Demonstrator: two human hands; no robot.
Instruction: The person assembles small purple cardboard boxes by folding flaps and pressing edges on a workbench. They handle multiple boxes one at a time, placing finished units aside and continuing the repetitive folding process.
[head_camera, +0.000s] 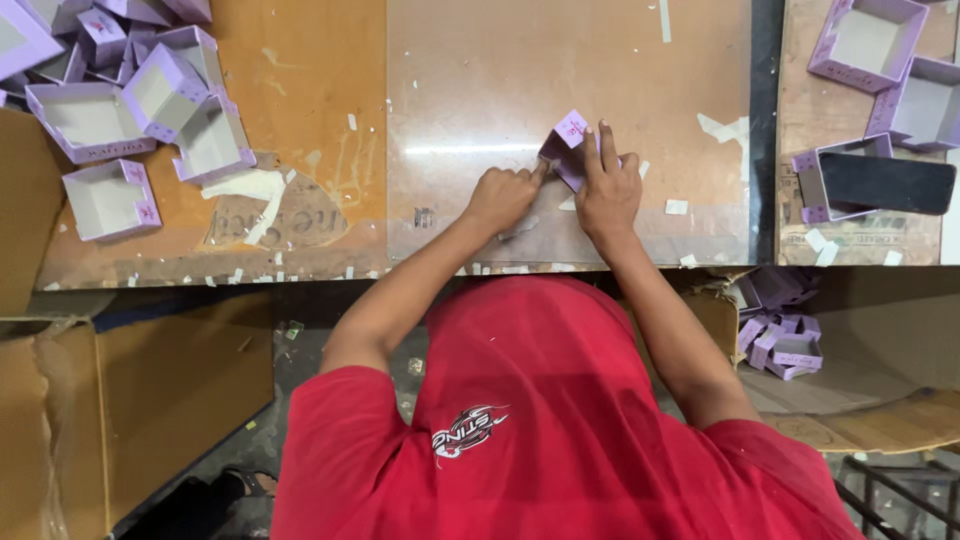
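Lilac card box (568, 150), small, pinned between your two hands on the clear sheet (480, 120) laid over the bench. Right hand (607, 185): fingers spread and flat, forefinger reaching far along the box's right edge, palm pressing down on it. Left hand (500, 197): curled nearly to a fist, fingertips pinching the near-left corner of the same box. One flap stands up at the far side, just past your right forefinger.

Keep the flat hand as the anchor and let the pinching fingers work the corner; press the crease against the hard sheet so the fold sets square, I'd judge. Watch that the raised flap does not buckle under the forefinger.

Out from the hands: paper scraps (677, 207) scattered on the sheet. Far left, a heap of open lilac boxes (150, 100) on the brown bench. Far right, more boxes (870, 40) and a dark flat slab (885, 183). Near right, below the bench edge, folded lilac pieces (785, 345) in a carton.
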